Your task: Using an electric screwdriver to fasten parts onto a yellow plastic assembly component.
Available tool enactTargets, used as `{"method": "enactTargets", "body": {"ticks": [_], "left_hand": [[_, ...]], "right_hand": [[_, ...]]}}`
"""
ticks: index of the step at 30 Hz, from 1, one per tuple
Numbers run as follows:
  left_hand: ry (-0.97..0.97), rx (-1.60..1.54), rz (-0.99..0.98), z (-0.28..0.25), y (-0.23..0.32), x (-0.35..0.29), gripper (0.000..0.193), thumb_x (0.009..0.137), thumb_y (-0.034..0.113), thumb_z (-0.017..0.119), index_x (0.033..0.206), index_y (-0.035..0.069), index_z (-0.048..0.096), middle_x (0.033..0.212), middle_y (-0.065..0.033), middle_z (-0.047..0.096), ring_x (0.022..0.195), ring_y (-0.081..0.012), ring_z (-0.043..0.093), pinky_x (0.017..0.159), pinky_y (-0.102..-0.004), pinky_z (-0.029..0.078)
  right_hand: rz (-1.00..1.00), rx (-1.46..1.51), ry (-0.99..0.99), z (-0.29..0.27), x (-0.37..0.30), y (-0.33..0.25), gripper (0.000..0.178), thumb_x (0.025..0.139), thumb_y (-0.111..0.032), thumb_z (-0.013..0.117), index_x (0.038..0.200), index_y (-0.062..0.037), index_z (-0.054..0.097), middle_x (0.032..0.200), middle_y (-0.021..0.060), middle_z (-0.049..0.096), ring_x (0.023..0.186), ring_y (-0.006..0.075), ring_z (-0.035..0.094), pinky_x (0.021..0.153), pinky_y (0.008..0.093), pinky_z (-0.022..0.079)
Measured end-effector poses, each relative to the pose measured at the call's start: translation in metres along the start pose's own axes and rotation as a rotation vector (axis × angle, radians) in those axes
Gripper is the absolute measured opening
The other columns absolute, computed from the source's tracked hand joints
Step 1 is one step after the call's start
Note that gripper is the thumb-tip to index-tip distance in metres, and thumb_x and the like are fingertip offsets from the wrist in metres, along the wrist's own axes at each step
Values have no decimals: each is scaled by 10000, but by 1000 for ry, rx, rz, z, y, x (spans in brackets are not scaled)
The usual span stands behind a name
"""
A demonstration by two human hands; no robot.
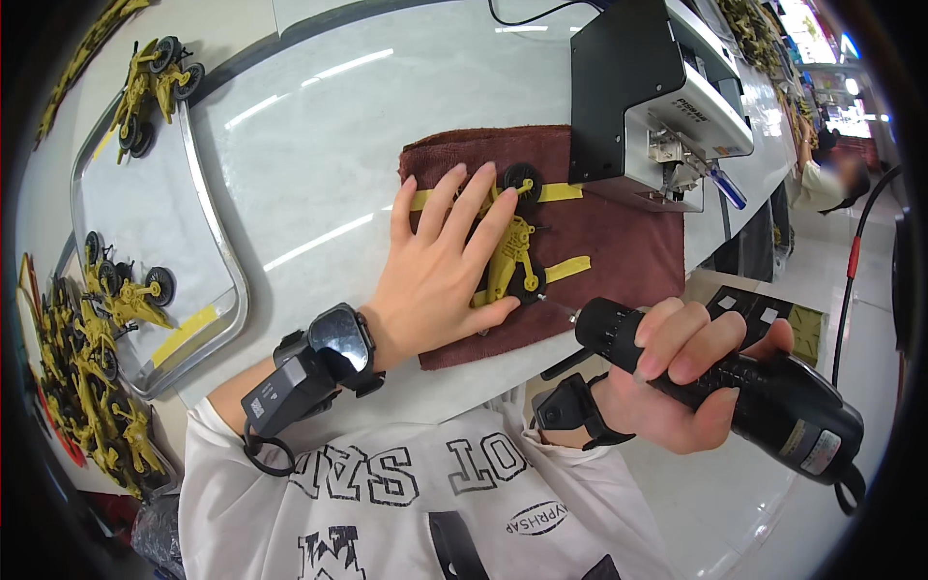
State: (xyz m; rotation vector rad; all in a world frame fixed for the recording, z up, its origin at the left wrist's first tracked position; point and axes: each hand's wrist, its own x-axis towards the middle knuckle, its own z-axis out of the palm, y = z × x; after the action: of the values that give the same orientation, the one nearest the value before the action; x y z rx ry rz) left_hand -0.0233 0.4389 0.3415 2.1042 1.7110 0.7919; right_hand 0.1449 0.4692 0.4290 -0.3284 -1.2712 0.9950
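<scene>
A yellow toy motorcycle [509, 256] with black wheels lies on a folded brown cloth [628, 246], between strips of yellow tape. My left hand [425, 266] rests over its left side, fingers spread and palm down, with the thumb by the lower wheel; that side of the toy is hidden. In my right hand [691, 372] is a black electric screwdriver [793, 411], fingers wrapped round its body. Its thin bit points up and left, the tip close beside the lower wheel; I cannot tell whether it touches.
A black and white box-shaped machine [619, 106] stands at the cloth's upper right, with a blue-handled tool [727, 188] at its front. On the left, yellow motorcycles lie in and over a metal-rimmed tray [217, 222], beside a heap of yellow models [92, 387]. Another person [822, 184] is far right.
</scene>
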Motion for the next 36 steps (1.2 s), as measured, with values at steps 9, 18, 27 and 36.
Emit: {"method": "enactTargets", "body": {"ticks": [9, 18, 27, 36], "left_hand": [[-41, -6, 44, -1, -4, 1, 949, 633, 472, 736, 1398, 81, 334, 1497, -116, 258, 1362, -350, 223, 1070, -572, 124], [-28, -4, 63, 0, -7, -1, 927, 668, 505, 706, 1402, 81, 329, 1492, -121, 265, 1355, -354, 239, 1070, -573, 128], [-29, -3, 61, 0, -7, 0, 918, 674, 493, 702, 1403, 80, 326, 1488, -123, 269, 1340, -362, 254, 1064, -574, 143], [4, -1, 69, 1, -6, -1, 932, 625, 438, 749, 1381, 62, 354, 1468, -136, 289, 1321, -344, 288, 1043, -571, 197]], "right_hand": [[108, -245, -26, 9, -2, 28, 546, 833, -223, 561, 1285, -45, 312, 636, 69, 468, 457, 167, 443, 470, 312, 361], [130, -213, 28, 8, -2, 26, 504, 826, -215, 570, 1244, -65, 331, 621, 64, 468, 446, 156, 449, 450, 293, 352], [88, -236, -141, 4, -1, 26, 497, 833, -193, 559, 1242, -44, 319, 622, 81, 473, 429, 162, 442, 450, 298, 372], [190, 5, -87, -2, -4, 31, 507, 847, -53, 597, 1235, -90, 273, 729, 122, 549, 519, 200, 514, 524, 372, 461]]}}
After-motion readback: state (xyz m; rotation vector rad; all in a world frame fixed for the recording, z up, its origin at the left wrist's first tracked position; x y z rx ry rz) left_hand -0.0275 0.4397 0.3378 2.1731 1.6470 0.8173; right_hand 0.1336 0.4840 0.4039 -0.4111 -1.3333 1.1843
